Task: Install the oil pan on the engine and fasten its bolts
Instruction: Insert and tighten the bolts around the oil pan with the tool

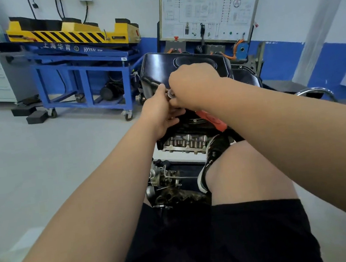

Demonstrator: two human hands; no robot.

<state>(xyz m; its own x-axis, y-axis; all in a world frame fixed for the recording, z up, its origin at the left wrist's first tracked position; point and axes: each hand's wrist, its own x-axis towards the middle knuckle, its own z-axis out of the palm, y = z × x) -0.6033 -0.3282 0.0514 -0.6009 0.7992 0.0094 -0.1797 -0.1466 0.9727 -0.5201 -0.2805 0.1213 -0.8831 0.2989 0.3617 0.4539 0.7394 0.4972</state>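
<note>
The black oil pan [160, 67] sits on top of the upturned engine [186, 142] ahead of me. At the pan's near edge, my right hand [194, 84] and my left hand [161, 112] are closed together around a small silver tool [170, 93], seemingly a socket or ratchet head. An orange-handled part [212, 119] shows just below my right wrist. The bolt under the tool is hidden by my fingers.
A blue wheeled cart [82, 76] carrying a yellow-and-black lift stands at the left. A wiring display board [211, 6] stands behind the engine. My raised right knee [244, 165] and shoe are beside the engine. A chrome rail [315, 91] curves at the right.
</note>
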